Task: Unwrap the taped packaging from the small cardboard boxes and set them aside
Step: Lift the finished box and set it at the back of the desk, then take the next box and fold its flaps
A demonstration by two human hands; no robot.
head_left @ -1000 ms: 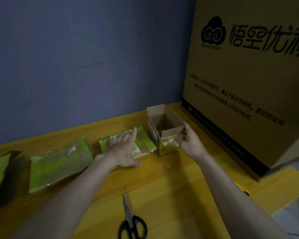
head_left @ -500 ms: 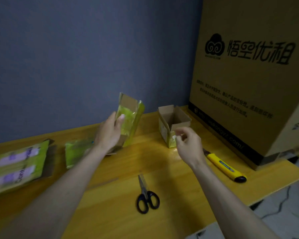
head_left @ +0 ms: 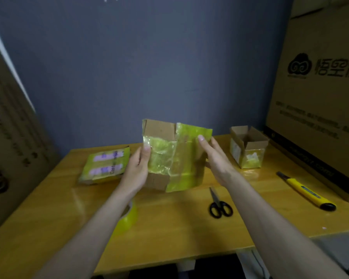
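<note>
While both hands hold it: the flattened taped box [head_left: 173,156] stands upright in the air above the table [head_left: 169,228], yellow-green tape over much of its brown cardboard.
Left hand [head_left: 136,170]: grips the box's left edge, thumb on the front face, the other fingers hidden behind it.
Right hand [head_left: 216,158]: holds the right edge, fingers [head_left: 203,144] laid up the taped front.
Opened small box [head_left: 248,147]: upright on the table to the right, flaps up, tape on its sides.
Second taped package [head_left: 106,165]: flat on the table, left of the held box.
Scissors [head_left: 219,204]: on the table below the right hand.
Utility knife [head_left: 306,191]: yellow, near the big carton [head_left: 318,101] at right.
Tape roll [head_left: 128,218]: partly hidden under the left forearm.
</note>
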